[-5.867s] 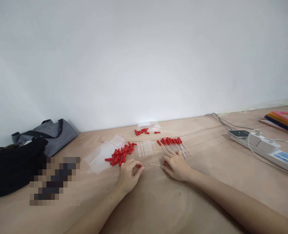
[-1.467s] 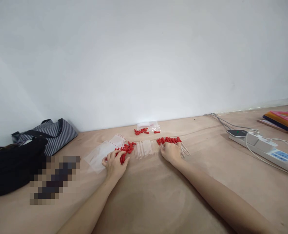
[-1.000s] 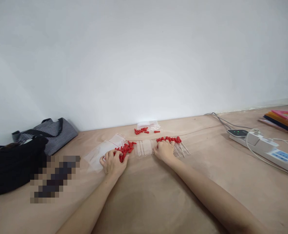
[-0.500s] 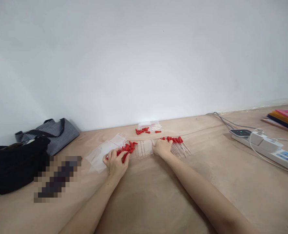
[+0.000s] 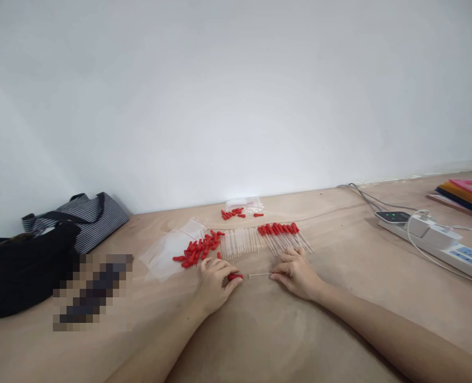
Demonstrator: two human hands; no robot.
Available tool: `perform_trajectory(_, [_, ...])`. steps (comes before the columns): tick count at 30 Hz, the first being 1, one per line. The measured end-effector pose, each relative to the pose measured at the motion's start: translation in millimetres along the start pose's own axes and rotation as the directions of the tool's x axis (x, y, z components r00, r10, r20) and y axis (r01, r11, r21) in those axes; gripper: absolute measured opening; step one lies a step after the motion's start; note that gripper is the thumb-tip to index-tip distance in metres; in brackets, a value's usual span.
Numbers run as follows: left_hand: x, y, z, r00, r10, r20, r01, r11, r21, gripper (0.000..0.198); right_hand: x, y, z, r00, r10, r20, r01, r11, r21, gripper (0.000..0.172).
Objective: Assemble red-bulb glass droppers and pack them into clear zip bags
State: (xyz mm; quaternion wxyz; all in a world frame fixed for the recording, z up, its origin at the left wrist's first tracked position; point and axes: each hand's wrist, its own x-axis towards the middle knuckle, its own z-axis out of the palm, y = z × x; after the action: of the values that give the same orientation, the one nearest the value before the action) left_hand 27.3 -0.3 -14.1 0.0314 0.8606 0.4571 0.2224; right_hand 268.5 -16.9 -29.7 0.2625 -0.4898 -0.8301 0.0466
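Observation:
My left hand (image 5: 218,281) pinches a red rubber dropper bulb (image 5: 236,276), its narrow end pointing right. In my right hand (image 5: 297,272) is a thin clear dropper tube (image 5: 259,275), held level with its free end facing the bulb. A small gap separates the two. Loose red bulbs (image 5: 196,252) lie in a heap beyond my left hand. Behind both hands runs a row of bare tubes (image 5: 238,243). To its right, several tubes with red bulbs fitted, assembled droppers (image 5: 278,230), lie side by side.
A clear plastic bag (image 5: 166,252) lies under the heap's left side. Near the wall are more red bulbs (image 5: 231,214) and another bag (image 5: 243,204). Bags (image 5: 32,271) stand at left beside a blurred dark object (image 5: 96,292). A power strip (image 5: 439,250) with cables lies right; coloured folders (image 5: 467,194) beyond.
My left hand has moved right and nearer from the heap with a bulb. My right hand has drawn a tube out of the row toward me, uncovering the fitted droppers.

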Motion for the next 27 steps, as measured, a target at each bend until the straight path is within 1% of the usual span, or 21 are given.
perform_trajectory(5, [-1, -6, 0.5, 0.999, -0.03, 0.024, 0.03, 1.0, 0.0, 0.017, 5, 0, 0, 0.999, 0.033, 0.021, -0.033, 0.999, 0.013, 0.017])
perform_trajectory(9, [0, -6, 2.9, 0.999, -0.03, 0.022, 0.03, 1.0, 0.004, 0.017, 11, -4, 5, 0.998, 0.057, 0.024, -0.058, 0.998, 0.021, 0.024])
perform_trajectory(11, [0, -5, 3.6, 1.0, -0.023, 0.018, 0.023, 1.0, 0.012, 0.016, 13, -7, 9, 0.998, 0.057, 0.029, -0.058, 0.998, 0.027, 0.02])
perform_trajectory(13, [-2, -4, 3.3, 1.0, 0.007, -0.01, -0.006, 1.0, 0.029, 0.017, 15, -8, 13, 0.998, 0.064, 0.027, -0.065, 0.997, 0.034, 0.013])
perform_trajectory(17, [-4, -1, 0.4, 0.993, 0.106, -0.05, -0.104, 0.994, 0.036, 0.019, 15, -12, 17, 0.998, 0.068, 0.005, -0.068, 0.997, 0.042, 0.013])
perform_trajectory(22, [1, -1, -0.5, 0.997, 0.069, -0.042, -0.07, 0.997, -0.018, 0.02, 12, -15, 15, 0.996, 0.063, -0.07, -0.058, 0.996, 0.066, 0.011])
perform_trajectory(24, [2, -2, -0.1, 0.996, 0.07, -0.048, -0.072, 0.997, -0.032, 0.02, 12, -15, 15, 0.994, 0.073, -0.08, -0.066, 0.994, 0.083, 0.012])
perform_trajectory(27, [2, -1, 0.1, 0.997, 0.079, -0.024, -0.08, 0.996, -0.037, 0.02, 13, -15, 15, 0.995, 0.072, -0.072, -0.067, 0.995, 0.072, 0.013])
